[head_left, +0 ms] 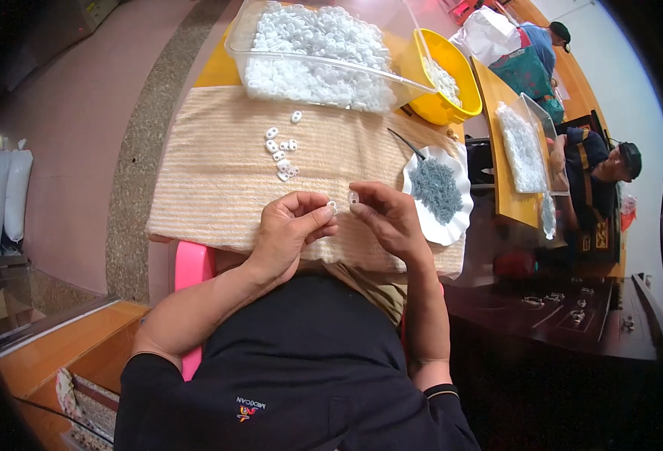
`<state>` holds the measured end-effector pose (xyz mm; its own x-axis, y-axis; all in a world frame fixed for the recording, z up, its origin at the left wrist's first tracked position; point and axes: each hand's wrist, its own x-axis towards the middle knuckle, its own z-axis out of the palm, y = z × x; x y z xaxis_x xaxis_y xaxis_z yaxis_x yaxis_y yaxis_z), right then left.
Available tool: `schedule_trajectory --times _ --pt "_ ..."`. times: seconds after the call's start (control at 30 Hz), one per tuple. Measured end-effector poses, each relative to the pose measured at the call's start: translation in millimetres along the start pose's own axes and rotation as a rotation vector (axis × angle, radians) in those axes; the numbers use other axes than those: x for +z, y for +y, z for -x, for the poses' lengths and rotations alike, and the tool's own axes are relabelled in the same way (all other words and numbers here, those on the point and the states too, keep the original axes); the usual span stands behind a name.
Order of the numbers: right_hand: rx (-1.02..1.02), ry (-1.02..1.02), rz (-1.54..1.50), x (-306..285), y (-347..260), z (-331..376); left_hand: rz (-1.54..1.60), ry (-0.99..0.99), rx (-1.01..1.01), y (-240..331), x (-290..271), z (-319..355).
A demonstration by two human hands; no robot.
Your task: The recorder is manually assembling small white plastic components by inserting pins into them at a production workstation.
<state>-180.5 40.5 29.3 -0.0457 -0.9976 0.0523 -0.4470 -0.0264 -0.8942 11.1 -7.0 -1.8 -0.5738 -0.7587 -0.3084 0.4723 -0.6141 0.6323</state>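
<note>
L hand [294, 225] is pinching a small white piece [332, 208], R hand [393, 222] a 2nd piece [354, 198], just apart over the towel [211, 165]; dish [446, 236] is sitting near R, prob. for quick reach.

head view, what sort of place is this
Probably a small handwork workshop: a clear bin heaped with small white pieces, a scalloped white dish of grey pieces, and another person beside a similar bin at a second table.
</note>
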Motion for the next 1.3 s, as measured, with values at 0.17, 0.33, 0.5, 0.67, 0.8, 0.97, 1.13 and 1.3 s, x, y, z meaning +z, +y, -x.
schedule_trajectory --times 0.17,0.33,0.5,0.67,0.8,0.97,1.13,1.3 --pt "0.081 -0.044 -0.232 -0.1 9.3 2.8 0.007 -0.006 -0.013 -1.1 -0.3 -0.2" --pt "0.061 -0.074 -0.25 -0.1 7.4 3.3 -0.005 -0.007 -0.029 0.4 1.0 1.0" --pt "0.076 -0.084 -0.302 0.8 9.2 4.3 -0.02 -0.007 -0.036 1.3 1.4 1.6" --pt "0.111 -0.088 -0.362 1.9 9.5 4.4 -0.025 -0.012 -0.032 0.6 0.9 1.3" --pt "0.109 -0.092 -0.359 1.6 9.8 4.5 -0.029 -0.008 -0.033 0.8 2.1 1.3" --pt "0.117 -0.096 -0.407 2.1 13.9 5.1 -0.027 -0.008 -0.036 1.0 2.6 1.4" --pt "0.127 -0.097 -0.466 3.4 15.3 5.6 -0.039 -0.006 -0.036 0.7 1.7 1.0" --pt "0.144 -0.099 -0.504 3.3 17.0 5.9 -0.052 -0.01 -0.037 0.6 0.1 0.7"
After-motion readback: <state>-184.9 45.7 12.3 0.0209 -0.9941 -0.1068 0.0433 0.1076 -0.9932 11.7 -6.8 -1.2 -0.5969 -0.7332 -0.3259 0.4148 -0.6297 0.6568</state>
